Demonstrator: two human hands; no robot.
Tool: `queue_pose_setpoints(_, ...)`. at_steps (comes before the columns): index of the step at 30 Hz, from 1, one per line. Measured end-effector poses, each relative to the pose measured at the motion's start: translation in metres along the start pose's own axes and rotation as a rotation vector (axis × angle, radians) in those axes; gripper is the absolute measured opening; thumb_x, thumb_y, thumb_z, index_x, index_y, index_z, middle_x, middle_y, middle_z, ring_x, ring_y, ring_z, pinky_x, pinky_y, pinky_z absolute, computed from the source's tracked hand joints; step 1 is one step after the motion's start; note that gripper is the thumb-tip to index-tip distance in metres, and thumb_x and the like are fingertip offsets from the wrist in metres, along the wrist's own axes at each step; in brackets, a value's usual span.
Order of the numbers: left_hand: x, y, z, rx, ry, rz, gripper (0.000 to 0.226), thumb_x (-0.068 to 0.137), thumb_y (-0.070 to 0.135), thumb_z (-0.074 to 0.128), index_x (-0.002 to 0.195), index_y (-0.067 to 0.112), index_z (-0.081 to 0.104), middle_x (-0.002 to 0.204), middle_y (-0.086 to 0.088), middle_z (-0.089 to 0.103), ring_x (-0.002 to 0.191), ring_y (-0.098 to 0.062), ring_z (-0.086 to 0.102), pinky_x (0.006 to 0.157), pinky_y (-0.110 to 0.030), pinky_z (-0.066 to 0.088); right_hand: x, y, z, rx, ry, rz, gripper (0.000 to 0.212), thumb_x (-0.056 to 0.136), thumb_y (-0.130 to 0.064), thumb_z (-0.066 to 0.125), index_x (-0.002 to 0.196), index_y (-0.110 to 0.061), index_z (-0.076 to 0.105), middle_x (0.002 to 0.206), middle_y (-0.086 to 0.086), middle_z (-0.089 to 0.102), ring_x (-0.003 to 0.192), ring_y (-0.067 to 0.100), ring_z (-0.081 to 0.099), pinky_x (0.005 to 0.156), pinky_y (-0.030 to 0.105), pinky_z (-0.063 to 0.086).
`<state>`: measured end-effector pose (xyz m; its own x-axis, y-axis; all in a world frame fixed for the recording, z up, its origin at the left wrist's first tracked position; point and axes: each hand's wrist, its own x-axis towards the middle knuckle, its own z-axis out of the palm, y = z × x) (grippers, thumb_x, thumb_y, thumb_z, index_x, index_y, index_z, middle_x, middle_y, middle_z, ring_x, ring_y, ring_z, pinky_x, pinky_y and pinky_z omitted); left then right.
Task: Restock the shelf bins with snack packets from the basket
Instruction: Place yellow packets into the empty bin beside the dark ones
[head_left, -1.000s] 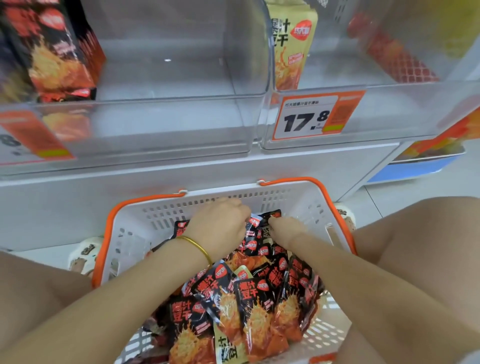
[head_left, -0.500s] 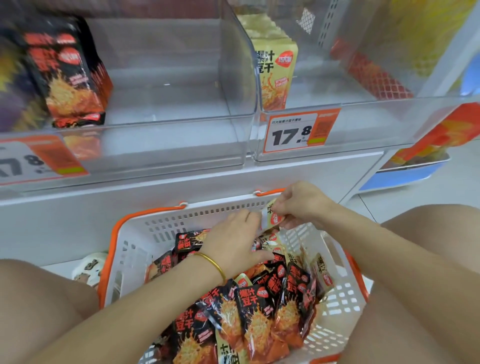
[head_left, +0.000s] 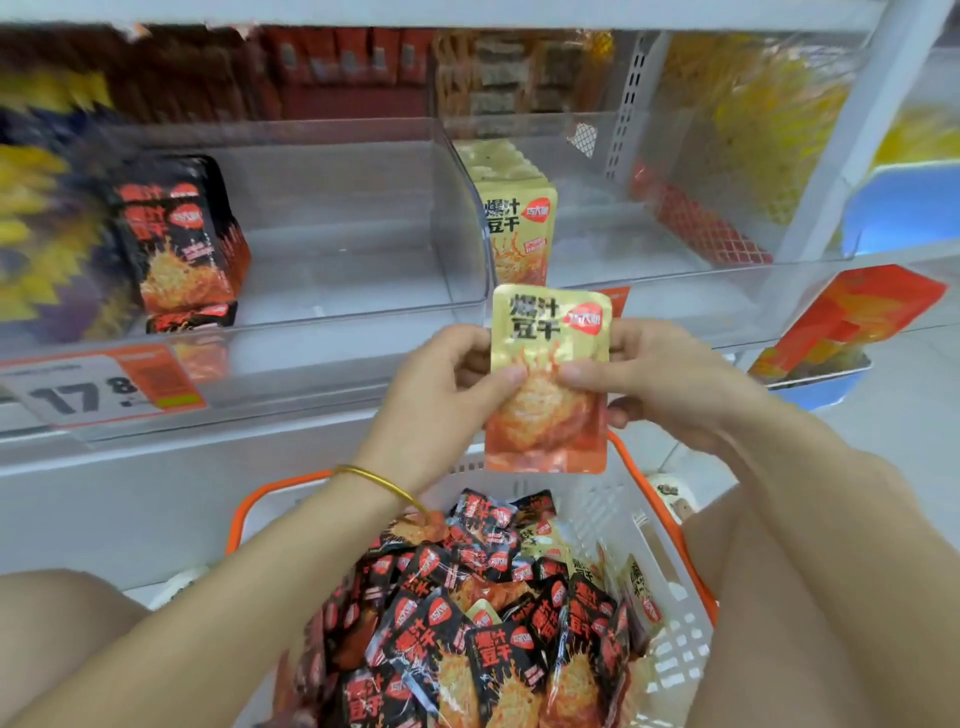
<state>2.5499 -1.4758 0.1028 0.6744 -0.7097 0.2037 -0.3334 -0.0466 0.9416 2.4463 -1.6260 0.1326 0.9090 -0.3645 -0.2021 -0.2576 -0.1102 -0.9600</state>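
Note:
A gold snack packet (head_left: 549, 374) is held upright above the basket, in front of the shelf edge. My left hand (head_left: 441, 395) pinches its left side and my right hand (head_left: 660, 379) pinches its right side. Below sits the white basket (head_left: 670, 623) with orange rim, piled with several black snack packets (head_left: 467, 639) and a few gold ones. Right behind the held packet, a clear bin (head_left: 675, 291) holds a row of gold packets (head_left: 519, 223). The clear bin (head_left: 337, 312) to its left holds black packets (head_left: 182, 249) at its far left.
A 17.8 price tag (head_left: 93, 395) hangs on the left bin's front. Orange and yellow packs fill the right bin's far side and the shelf above. A blue tray (head_left: 810, 379) with an orange pack sits low at the right. My knees flank the basket.
My right hand lifted a gold packet out of the basket, and my left hand rose from the pile to take its other side. The packet now stands level with the bin fronts.

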Motion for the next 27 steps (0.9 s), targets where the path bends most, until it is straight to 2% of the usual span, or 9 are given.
queue_pose_setpoints(2,0.013,0.009,-0.009,0.187,0.154,0.159,0.016,0.087,0.017,0.064,0.096,0.026,0.057,0.097,0.006,0.058,0.081,-0.005,0.057,0.071,-0.017,0.045,0.011,-0.027,-0.016,0.072,0.137,-0.072,0.016,0.065,-0.019,0.071,0.079,-0.015,0.065,0.065,-0.005,0.068,0.055,0.010,0.057,0.049,0.020,0.044)
queue_pose_setpoints(5,0.031,0.016,-0.021,0.501,0.233,0.351,0.029,0.084,0.022,0.060,0.112,0.017,0.057,0.111,0.004,0.047,0.100,-0.015,0.051,0.085,-0.030,0.046,0.039,-0.063,-0.039,0.096,0.343,-0.193,0.006,0.080,-0.013,0.070,0.079,-0.015,0.064,0.061,-0.006,0.069,0.053,0.007,0.062,0.048,0.019,0.047)
queue_pose_setpoints(6,0.036,0.016,-0.024,0.576,0.224,0.385,0.036,0.082,0.023,0.058,0.117,0.015,0.056,0.117,0.001,0.046,0.108,-0.020,0.048,0.092,-0.033,0.044,0.050,-0.071,-0.045,0.066,0.376,-0.212,0.005,0.082,-0.012,0.070,0.081,-0.015,0.065,0.064,-0.006,0.070,0.055,0.007,0.064,0.048,0.020,0.049)
queue_pose_setpoints(7,0.040,0.016,-0.027,0.646,0.213,0.407,0.041,0.081,0.025,0.056,0.120,0.014,0.055,0.124,-0.003,0.046,0.115,-0.024,0.045,0.099,-0.033,0.039,0.062,-0.076,-0.048,0.019,0.388,-0.204,0.006,0.082,-0.012,0.071,0.083,-0.015,0.065,0.069,-0.004,0.071,0.059,0.008,0.065,0.048,0.021,0.051)
queue_pose_setpoints(9,0.044,0.012,-0.030,0.763,0.196,0.432,0.047,0.083,0.033,0.053,0.126,0.013,0.052,0.133,-0.009,0.044,0.123,-0.028,0.042,0.104,-0.027,0.027,0.085,-0.079,-0.048,-0.107,0.351,-0.104,0.011,0.080,-0.010,0.073,0.087,-0.013,0.065,0.080,0.000,0.070,0.068,0.013,0.067,0.051,0.023,0.056)
queue_pose_setpoints(13,0.042,-0.002,-0.028,0.899,0.191,0.420,0.055,0.083,0.040,0.045,0.131,0.015,0.048,0.136,-0.008,0.044,0.121,-0.028,0.044,0.097,-0.038,0.036,0.123,-0.061,-0.034,-0.240,0.256,0.115,0.030,0.074,-0.004,0.077,0.100,-0.001,0.063,0.091,0.012,0.068,0.078,0.025,0.068,0.057,0.033,0.060)
queue_pose_setpoints(17,0.039,-0.009,-0.025,0.993,0.210,0.478,0.050,0.083,0.032,0.050,0.130,0.015,0.048,0.134,-0.009,0.048,0.112,-0.029,0.049,0.086,-0.039,0.040,0.149,-0.051,-0.030,-0.280,0.310,0.118,0.044,0.070,0.000,0.079,0.109,0.004,0.061,0.106,0.017,0.066,0.090,0.031,0.067,0.071,0.041,0.059)
queue_pose_setpoints(22,0.040,-0.013,-0.022,0.998,0.229,0.503,0.051,0.081,0.023,0.063,0.129,0.014,0.050,0.133,-0.009,0.051,0.111,-0.030,0.052,0.086,-0.037,0.036,0.162,-0.045,-0.025,-0.450,0.343,0.110,0.047,0.069,-0.011,0.083,0.109,0.000,0.062,0.104,0.014,0.067,0.091,0.030,0.069,0.079,0.042,0.058)
queue_pose_setpoints(27,0.041,-0.011,-0.023,1.033,0.238,0.497,0.049,0.081,0.030,0.049,0.128,0.017,0.049,0.132,-0.006,0.052,0.107,-0.028,0.054,0.083,-0.034,0.032,0.162,-0.046,-0.025,-0.473,0.332,0.102,0.045,0.069,-0.011,0.082,0.109,-0.001,0.063,0.105,0.014,0.068,0.091,0.029,0.068,0.078,0.040,0.058)
